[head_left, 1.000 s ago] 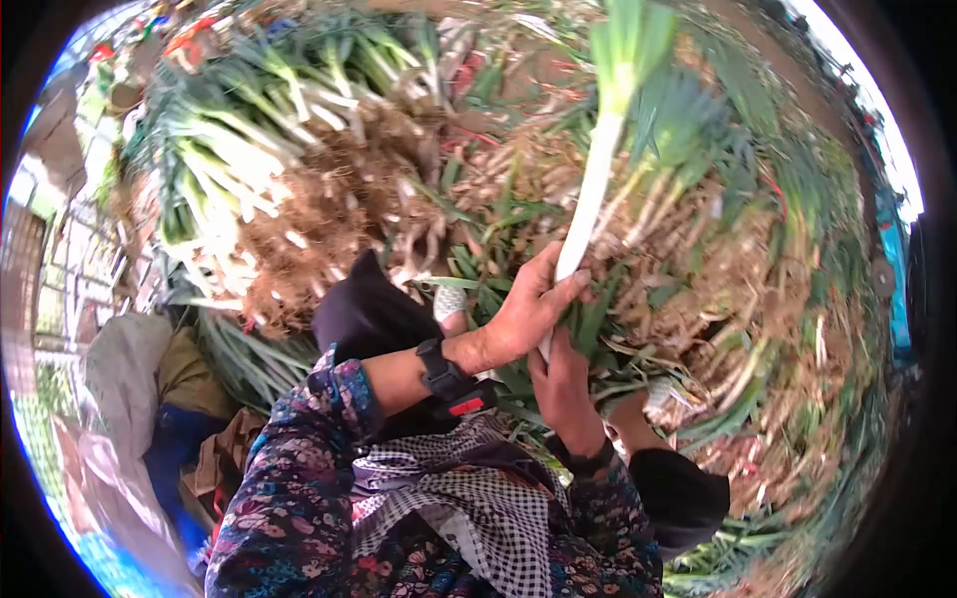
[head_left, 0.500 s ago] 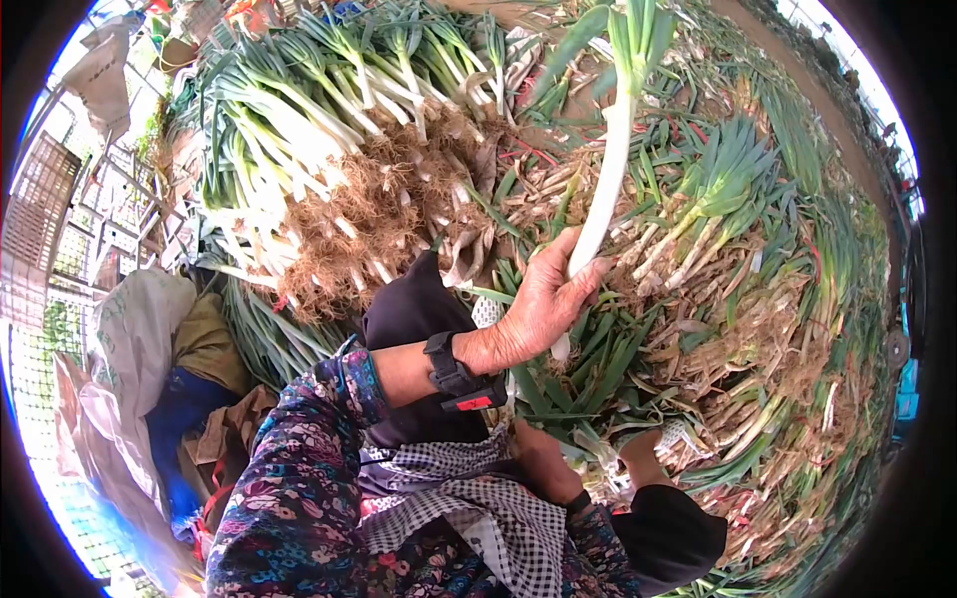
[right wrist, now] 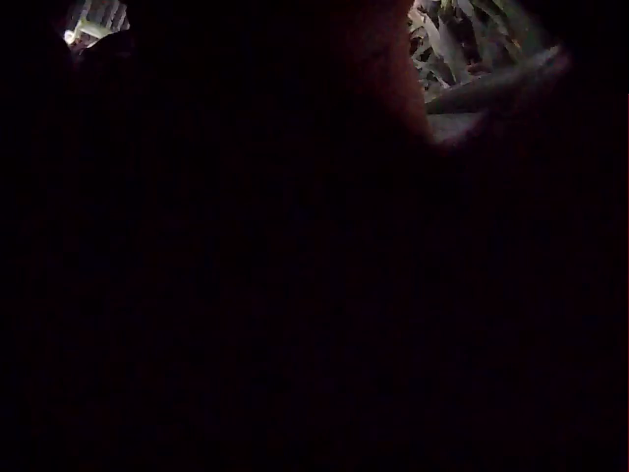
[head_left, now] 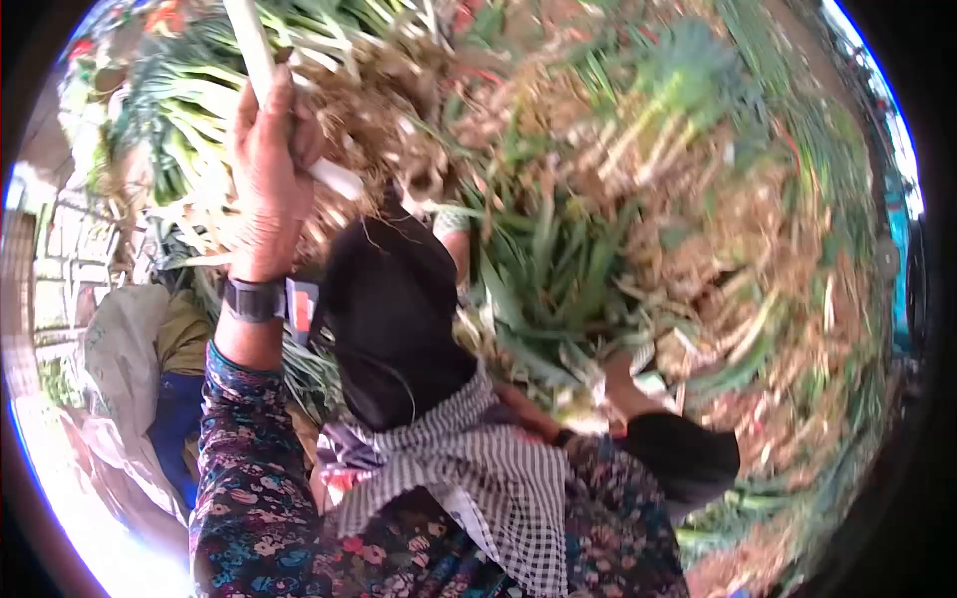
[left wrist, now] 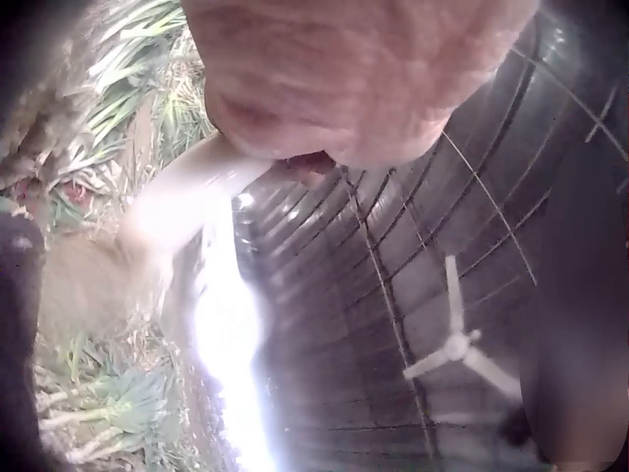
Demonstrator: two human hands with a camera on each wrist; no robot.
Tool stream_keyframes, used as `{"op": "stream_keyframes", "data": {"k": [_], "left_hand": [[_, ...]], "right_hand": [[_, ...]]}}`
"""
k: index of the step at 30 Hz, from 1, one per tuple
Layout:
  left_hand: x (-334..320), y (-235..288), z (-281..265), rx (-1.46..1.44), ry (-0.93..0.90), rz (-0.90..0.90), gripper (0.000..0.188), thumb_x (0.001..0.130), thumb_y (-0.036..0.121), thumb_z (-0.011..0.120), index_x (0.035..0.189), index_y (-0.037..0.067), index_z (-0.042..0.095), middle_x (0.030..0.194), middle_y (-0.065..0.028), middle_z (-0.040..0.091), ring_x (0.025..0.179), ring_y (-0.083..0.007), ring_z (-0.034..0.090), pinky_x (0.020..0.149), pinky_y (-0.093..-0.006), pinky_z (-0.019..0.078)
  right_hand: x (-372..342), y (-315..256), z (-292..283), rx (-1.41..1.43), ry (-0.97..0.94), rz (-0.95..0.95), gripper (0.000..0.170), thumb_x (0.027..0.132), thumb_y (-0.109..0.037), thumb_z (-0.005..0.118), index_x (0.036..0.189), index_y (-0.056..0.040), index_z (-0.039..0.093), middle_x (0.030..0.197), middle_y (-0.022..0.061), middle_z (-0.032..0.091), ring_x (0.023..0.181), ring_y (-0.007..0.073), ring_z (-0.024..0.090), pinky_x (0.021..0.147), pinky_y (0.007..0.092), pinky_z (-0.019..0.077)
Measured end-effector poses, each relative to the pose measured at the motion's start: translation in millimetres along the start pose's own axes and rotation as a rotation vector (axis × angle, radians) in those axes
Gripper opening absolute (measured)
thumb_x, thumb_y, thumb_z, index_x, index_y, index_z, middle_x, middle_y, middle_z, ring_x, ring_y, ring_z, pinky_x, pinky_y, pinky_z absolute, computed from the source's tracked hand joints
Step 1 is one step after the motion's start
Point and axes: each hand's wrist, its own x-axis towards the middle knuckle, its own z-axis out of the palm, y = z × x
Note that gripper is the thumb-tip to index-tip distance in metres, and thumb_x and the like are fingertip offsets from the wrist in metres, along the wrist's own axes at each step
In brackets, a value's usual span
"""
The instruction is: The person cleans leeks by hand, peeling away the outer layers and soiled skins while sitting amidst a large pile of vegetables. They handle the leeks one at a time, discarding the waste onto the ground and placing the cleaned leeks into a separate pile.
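My left hand [head_left: 267, 189] grips a leek [head_left: 252, 50] by its white stalk, above the left part of the leek pile. The leek's pale root end [head_left: 337, 179] sticks out below the fist, with a few thin roots hanging from it. In the left wrist view the same white stalk [left wrist: 182, 197] comes out from under the curled hand [left wrist: 354, 79]. Low by the lap, beside the checked apron, lies my right hand [head_left: 526, 411], its fingers largely hidden. The right wrist view is nearly black, with a strip of skin [right wrist: 388, 79] beside some leaves.
Leeks with brown roots [head_left: 384, 130] lie heaped at the upper left. Loose green leaves [head_left: 548, 269] cover the ground between the feet. A smaller bunch of leeks [head_left: 668, 110] lies at the upper right amid leaf litter. Sacks [head_left: 125, 349] stand at the left.
My left hand has swung left and forward with the leek, from between the knees to over the pile. The right hand let go of the leek earlier and drew back to the lap.
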Motion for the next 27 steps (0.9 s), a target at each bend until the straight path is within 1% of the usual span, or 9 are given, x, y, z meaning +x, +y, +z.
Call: {"op": "stream_keyframes", "data": {"k": [5,7,9,12,14,16,17,24,27], "left_hand": [[23,-15,-13,-0.009,0.188,-0.013,0.028,0.096,0.019,0.057,0.119,0.006,0.051,0.075,0.0013,0.047,0.052,-0.0045,0.037,0.044,-0.0202,0.0289],[36,-33,-13,0.025,0.285,-0.025,0.032,0.096,0.017,0.056,0.126,0.007,0.05,0.077,0.0018,0.048,0.053,-0.0039,0.037,0.045,-0.0202,0.0295],[52,-51,-12,0.046,0.37,-0.033,0.03,0.095,0.016,0.057,0.124,0.011,0.052,0.077,0.0016,0.05,0.054,-0.0037,0.039,0.045,-0.0204,0.0318],[74,-75,-13,0.049,0.346,-0.01,0.026,0.096,0.017,0.057,0.121,0.012,0.051,0.075,0.0022,0.048,0.054,-0.0043,0.039,0.045,-0.0204,0.0333],[86,-87,-15,0.077,0.347,-0.014,0.016,0.096,0.019,0.056,0.109,0.011,0.05,0.075,0.0023,0.048,0.053,-0.0046,0.039,0.044,-0.0203,0.0328],[98,-101,-18,0.08,0.353,0.011,0.014,0.096,0.02,0.056,0.106,0.011,0.05,0.075,0.0022,0.048,0.053,-0.0048,0.04,0.045,-0.0204,0.0328],[104,-105,-19,0.074,0.337,0.051,0.014,0.097,0.021,0.056,0.104,0.011,0.05,0.075,0.0019,0.048,0.053,-0.0051,0.041,0.045,-0.0208,0.0329],[127,-91,-18,0.018,0.332,0.066,0.014,0.097,0.022,0.057,0.098,0.011,0.047,0.077,0.0021,0.047,0.054,-0.0048,0.041,0.046,-0.0212,0.0329],[131,-94,-31,-0.07,0.19,0.047,0.028,0.1,0.03,0.048,0.119,0.01,0.048,0.076,0.0017,0.046,0.052,-0.0042,0.037,0.045,-0.02,0.032]], "right_hand": [[-3,22,-13,0.459,-0.081,0.078,0.062,0.098,-0.039,0.046,0.144,-0.0006,0.03,0.14,0.0127,0.045,0.127,0.0261,0.045,0.109,0.0376,0.0331],[-6,2,-22,-0.001,0.005,-0.153,0.056,0.098,-0.032,0.045,0.142,0.0001,0.033,0.137,0.0155,0.048,0.123,0.0282,0.049,0.106,0.0377,0.0348],[26,66,-21,-0.244,0.228,-0.132,0.031,0.095,-0.02,0.048,0.116,0.0011,0.054,0.111,0.0255,0.059,0.105,0.0437,0.054,0.088,0.0444,0.0429],[32,74,-20,-0.149,0.268,0.07,0.03,0.091,-0.019,0.052,0.112,0.0016,0.057,0.105,0.0245,0.062,0.1,0.0449,0.056,0.084,0.0451,0.045],[36,72,-20,-0.181,0.232,0.026,0.029,0.09,-0.018,0.052,0.112,0.0002,0.058,0.104,0.0258,0.062,0.102,0.0444,0.056,0.084,0.0436,0.0455],[44,111,-12,0.162,0.208,0.081,0.028,0.09,-0.019,0.053,0.111,0.0001,0.058,0.106,0.0255,0.063,0.104,0.0396,0.059,0.082,0.0422,0.0463],[46,105,-9,0.746,0.182,0.297,0.027,0.092,-0.018,0.052,0.112,0.0,0.058,0.104,0.023,0.065,0.101,0.0323,0.063,0.081,0.04,0.0478],[53,76,-13,0.158,0.207,0.188,0.026,0.092,-0.016,0.052,0.112,0.0011,0.058,0.102,0.0211,0.065,0.098,0.0285,0.064,0.081,0.038,0.0481],[59,59,-21,-0.131,0.287,0.175,0.026,0.093,-0.015,0.052,0.112,0.0015,0.057,0.102,0.0203,0.066,0.097,0.0269,0.064,0.081,0.0371,0.0483]]}}
